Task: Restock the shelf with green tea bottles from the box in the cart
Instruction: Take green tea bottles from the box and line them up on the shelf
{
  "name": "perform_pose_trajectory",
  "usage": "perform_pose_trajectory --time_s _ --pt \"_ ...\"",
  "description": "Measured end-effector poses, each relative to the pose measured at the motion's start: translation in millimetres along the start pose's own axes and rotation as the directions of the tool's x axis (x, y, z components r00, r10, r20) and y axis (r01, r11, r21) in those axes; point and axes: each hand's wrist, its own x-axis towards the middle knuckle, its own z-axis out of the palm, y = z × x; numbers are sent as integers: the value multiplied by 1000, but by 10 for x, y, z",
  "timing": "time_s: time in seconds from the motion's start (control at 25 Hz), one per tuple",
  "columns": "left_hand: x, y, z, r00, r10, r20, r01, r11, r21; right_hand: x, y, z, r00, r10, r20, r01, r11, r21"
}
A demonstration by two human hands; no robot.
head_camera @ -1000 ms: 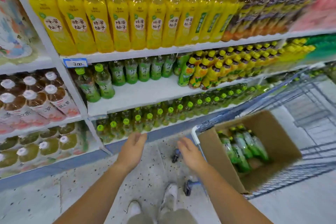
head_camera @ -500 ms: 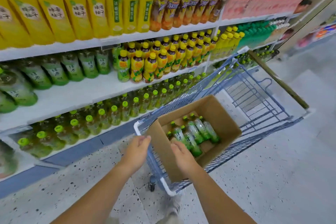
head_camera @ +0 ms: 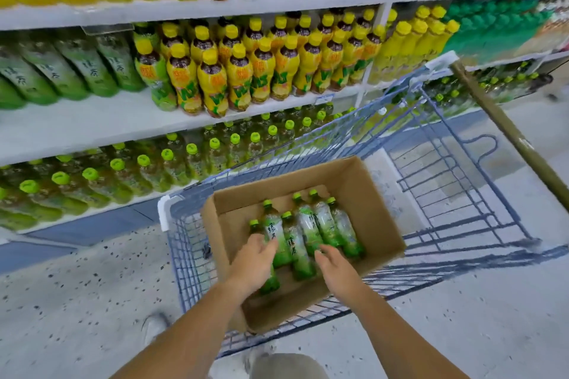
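Hovering in the cardboard box (head_camera: 369, 194), left hand (head_camera: 251, 264) and right hand (head_camera: 337, 269); fingers (head_camera: 323, 252) loose, ungripping, over glossy green tea bottles (head_camera: 309, 224).

matt cardboard box (head_camera: 366, 194), wire cart (head_camera: 446, 163)

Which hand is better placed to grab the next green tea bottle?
Left, likely: the left hand lies over the leftmost green-capped tea bottle in the brown cardboard box, nearer the white shelf; the right hand hovers open.

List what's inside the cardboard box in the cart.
Six green-capped green tea bottles lie side by side in the cardboard box. The left hand and right hand cover parts of some; anything beneath is hidden.
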Motion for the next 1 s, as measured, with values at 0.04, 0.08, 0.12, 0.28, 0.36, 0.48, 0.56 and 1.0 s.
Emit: perform_pose_trajectory --time_s 0.04,0.08,0.12,0.28,0.36,0.48,0.56,1.0 --pt "147 -41 97 999 -29 -16 29 1000 -12 132 87 -30 1000 17 20 -16 1000 -25" --pt "293 -95 186 998 -53 -32 52 998 -26 264 163 -38 999 32 39 -30 998 -50" --pt "437 -151 264 997 -72 -35 71 997 -27 403 239 -24 997 48 52 -44 997 -67" --pt "1106 -536 579 984 -177 -23 177 984 21 1055 505 125 989 106 99 -92 986 -141" --pt "1376 -775 707 970 -238 -49 239 970 32 1322 616 206 984 130 121 -110 981 -159" --pt "1672 -1038 907 927 -352 -125 356 935 3 1755 822 365 972 197 132 -163 960 -229" --pt "1801 -1128 1013 898 -402 -178 408 913 -1 2007 927 472 962 257 91 -222 932 -285" --pt "2012 -1374 1199 844 -451 -290 483 875 44 2419 996 766 954 285 92 -251 927 -278"
